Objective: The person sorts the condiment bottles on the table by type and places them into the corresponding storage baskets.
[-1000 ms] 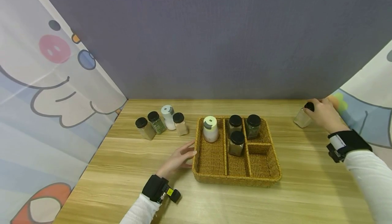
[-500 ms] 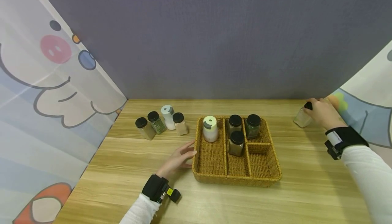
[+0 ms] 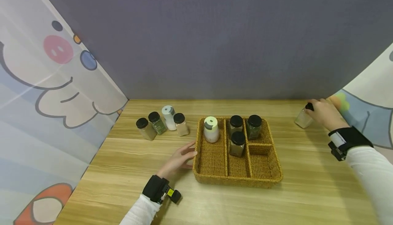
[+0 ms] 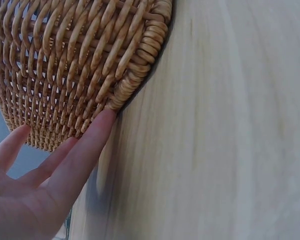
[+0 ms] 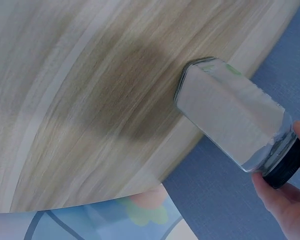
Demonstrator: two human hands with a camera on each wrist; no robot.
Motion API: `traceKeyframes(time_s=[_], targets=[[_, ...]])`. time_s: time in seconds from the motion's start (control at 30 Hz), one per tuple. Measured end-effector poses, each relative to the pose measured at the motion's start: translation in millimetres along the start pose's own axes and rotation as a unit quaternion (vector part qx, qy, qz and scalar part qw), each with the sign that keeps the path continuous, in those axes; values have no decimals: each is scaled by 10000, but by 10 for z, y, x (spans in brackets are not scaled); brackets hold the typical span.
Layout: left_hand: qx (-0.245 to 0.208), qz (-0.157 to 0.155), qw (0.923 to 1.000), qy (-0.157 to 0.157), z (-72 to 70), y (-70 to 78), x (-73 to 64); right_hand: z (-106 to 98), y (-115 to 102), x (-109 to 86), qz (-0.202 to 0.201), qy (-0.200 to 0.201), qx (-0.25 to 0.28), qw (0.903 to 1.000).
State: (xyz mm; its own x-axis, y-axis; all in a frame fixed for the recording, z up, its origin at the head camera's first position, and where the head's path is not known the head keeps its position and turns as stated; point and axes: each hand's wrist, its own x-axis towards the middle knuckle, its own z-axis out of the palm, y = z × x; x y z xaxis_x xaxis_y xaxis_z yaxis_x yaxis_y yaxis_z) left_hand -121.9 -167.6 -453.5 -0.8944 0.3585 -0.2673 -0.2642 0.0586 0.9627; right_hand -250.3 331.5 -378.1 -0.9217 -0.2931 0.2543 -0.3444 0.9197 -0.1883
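At the table's back right, my right hand (image 3: 326, 115) holds a spice jar (image 3: 304, 118) by its black lid. The right wrist view shows this glass jar (image 5: 230, 112) filled with pale powder, fingers and thumb around the lid (image 5: 286, 164). My left hand (image 3: 177, 159) touches the left side of a woven basket (image 3: 237, 181) with extended fingers. In the left wrist view a fingertip of that hand (image 4: 55, 185) meets the wicker wall (image 4: 75, 65). Inside the basket stand a white-capped shaker (image 3: 211, 131) on the left, two black-lidded jars (image 3: 236, 144) in the middle and a green-filled jar (image 3: 253, 127) back right.
Left of the basket stand a brownish jar (image 3: 146, 129), a green herb jar (image 3: 157, 123), a white shaker (image 3: 169, 117) and a beige powder jar (image 3: 181, 125). A grey panel (image 3: 227, 40) rises behind the wooden table (image 3: 233, 204); printed curtains (image 3: 40, 115) hang at the sides.
The view has shifted very slightly. Both hands, the held jar and the basket stay essentially where they were.
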Motion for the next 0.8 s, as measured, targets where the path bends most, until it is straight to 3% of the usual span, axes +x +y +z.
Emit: traceKeyframes(time_s=[0.4,0.8], targets=[[25,21,10000,-7,-4,5,7,-14,-62,-35,-124,-43,-26,9999],[94,68,9999,-64,-13,0,9,-176,-185,-24,-252,-266,88,9993]])
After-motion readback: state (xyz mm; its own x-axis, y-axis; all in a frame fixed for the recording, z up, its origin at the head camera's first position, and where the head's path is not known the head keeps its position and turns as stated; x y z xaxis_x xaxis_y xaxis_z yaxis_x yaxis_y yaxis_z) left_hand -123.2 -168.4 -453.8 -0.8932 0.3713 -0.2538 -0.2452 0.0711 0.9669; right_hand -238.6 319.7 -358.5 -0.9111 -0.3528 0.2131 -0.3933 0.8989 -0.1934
